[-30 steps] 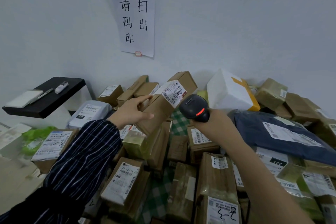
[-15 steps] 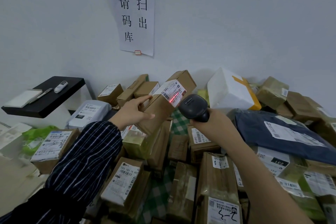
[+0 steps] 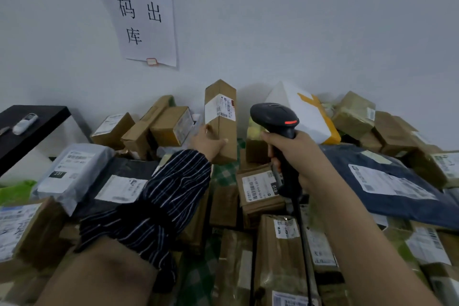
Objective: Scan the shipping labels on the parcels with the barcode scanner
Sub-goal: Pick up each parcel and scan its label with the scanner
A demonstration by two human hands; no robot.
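Observation:
My left hand [image 3: 208,142] grips a long brown cardboard parcel [image 3: 223,131] near its lower end and holds it upright above the pile. A white shipping label [image 3: 221,107] with a barcode wraps around the parcel's upper part. My right hand [image 3: 295,154] is closed on the handle of the black barcode scanner [image 3: 274,117], whose head sits just right of the parcel with a red light lit on it. The scanner's cable [image 3: 304,243] hangs down over the boxes.
Labelled cardboard boxes and mailer bags fill the surface: a grey bag [image 3: 72,169] at left, a dark blue bag [image 3: 387,181] at right, a white box with yellow tape [image 3: 303,112] behind the scanner. A black shelf [image 3: 29,131] juts out at left. A paper sign [image 3: 139,7] hangs on the wall.
My left hand has turned the parcel from tilted to upright and moved it slightly right. The red scan line on the label is gone. The scanner head has lifted.

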